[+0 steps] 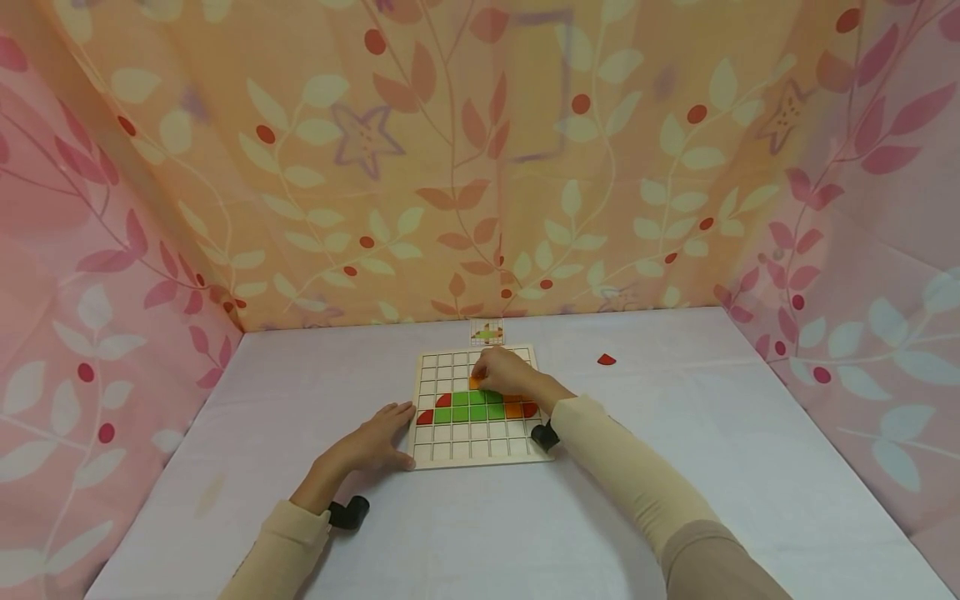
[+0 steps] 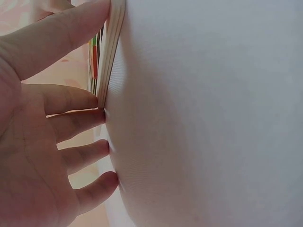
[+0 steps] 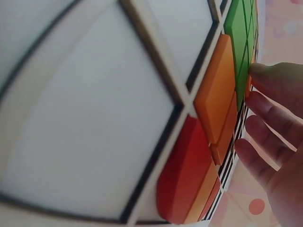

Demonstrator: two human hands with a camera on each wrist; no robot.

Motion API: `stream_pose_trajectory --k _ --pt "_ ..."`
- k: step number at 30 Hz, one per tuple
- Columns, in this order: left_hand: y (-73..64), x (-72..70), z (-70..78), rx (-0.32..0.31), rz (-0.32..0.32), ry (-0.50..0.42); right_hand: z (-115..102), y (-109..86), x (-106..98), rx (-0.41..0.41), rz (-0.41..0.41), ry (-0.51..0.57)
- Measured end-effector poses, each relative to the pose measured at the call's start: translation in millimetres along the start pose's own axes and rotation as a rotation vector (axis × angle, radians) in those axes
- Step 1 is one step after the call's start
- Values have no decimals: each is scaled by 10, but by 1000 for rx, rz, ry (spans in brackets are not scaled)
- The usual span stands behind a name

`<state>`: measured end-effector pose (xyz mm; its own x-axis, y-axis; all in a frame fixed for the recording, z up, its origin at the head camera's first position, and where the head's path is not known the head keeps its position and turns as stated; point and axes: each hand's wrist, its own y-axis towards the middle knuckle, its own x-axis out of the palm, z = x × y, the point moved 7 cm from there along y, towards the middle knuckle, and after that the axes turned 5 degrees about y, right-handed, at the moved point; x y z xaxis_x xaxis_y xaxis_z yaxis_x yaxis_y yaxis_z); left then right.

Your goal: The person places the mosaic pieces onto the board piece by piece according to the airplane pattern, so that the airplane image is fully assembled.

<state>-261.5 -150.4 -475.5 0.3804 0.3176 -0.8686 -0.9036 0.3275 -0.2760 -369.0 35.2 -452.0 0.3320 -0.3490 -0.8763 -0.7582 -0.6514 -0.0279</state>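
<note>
A wooden grid board (image 1: 442,452) lies on the white table, with green square tiles (image 1: 461,413), an orange tile (image 1: 513,410) and red rounded tiles (image 1: 425,417) set in its middle rows. My left hand (image 1: 378,437) rests at the board's left side, fingers spread, with thumb and fingertips at the edge (image 2: 113,47) in the left wrist view. Over the upper middle of the grid, my right hand (image 1: 506,371) pinches an orange tile (image 1: 475,383) between thumb and forefinger. The right wrist view shows that tile (image 3: 249,86) mostly hidden by the fingertips, beside the green tiles (image 3: 240,47).
Behind the board lies a small pattern card (image 1: 487,332) with a coloured grid picture. One loose red fan-shaped tile (image 1: 607,360) is on the table to the right. Patterned cloth walls (image 1: 480,167) enclose the back and both sides.
</note>
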Motion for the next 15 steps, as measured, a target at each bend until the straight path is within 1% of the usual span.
stream_pose_trajectory --k 8,12,15 --pt "7 8 -8 -6 2 1 -7 -7 3 -5 5 -28" --pt "6 7 -3 -8 1 15 28 -27 -16 10 10 0" --pt "6 4 -8 -12 -3 22 59 -78 -67 26 20 24"
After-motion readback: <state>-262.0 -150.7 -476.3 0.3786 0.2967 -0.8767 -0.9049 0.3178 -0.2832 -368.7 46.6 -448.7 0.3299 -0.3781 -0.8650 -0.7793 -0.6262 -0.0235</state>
